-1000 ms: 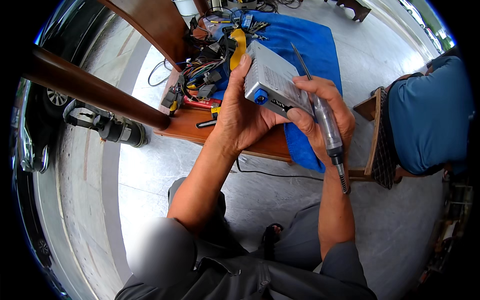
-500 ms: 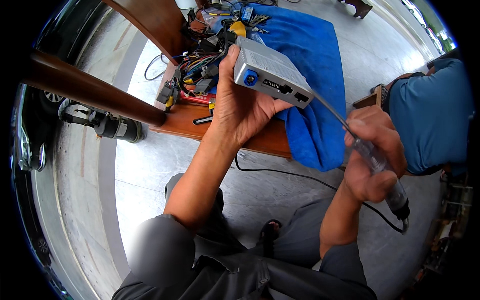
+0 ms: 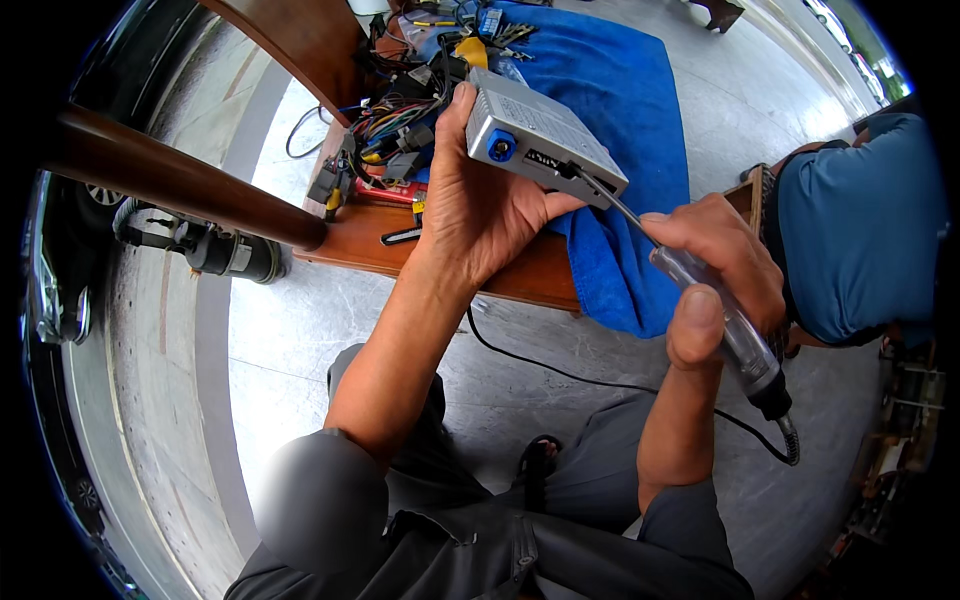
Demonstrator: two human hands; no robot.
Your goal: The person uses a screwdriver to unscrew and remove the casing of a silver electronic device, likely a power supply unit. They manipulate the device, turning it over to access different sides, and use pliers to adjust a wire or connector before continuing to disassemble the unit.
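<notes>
My left hand (image 3: pixel 490 215) holds up a silver metal electronic box (image 3: pixel 550 120), gripped between thumb and fingers. A round blue connector (image 3: pixel 501 147) and black sockets sit in the end of the box that faces me. My right hand (image 3: pixel 715 270) is closed round the clear handle of a corded test probe (image 3: pixel 725 318). The probe's thin metal shaft slants up to the box, its tip at the dark socket in the middle of the end face. Whether the tip is inside or only touching, I cannot tell. A black cord (image 3: pixel 560 375) trails from the handle's lower end.
Behind the box stands a wooden bench (image 3: pixel 530 270) draped with a blue cloth (image 3: pixel 630 110). Tangled wires with connectors (image 3: pixel 400 125) and a red item (image 3: pixel 385 190) lie on its left. A wooden post (image 3: pixel 200 185) crosses at left. Another person's blue clothing (image 3: pixel 860 230) is close on the right.
My right hand has brought the probe left, its tip going from the box's right corner to the socket at mid-face. My left hand and the box have barely shifted.
</notes>
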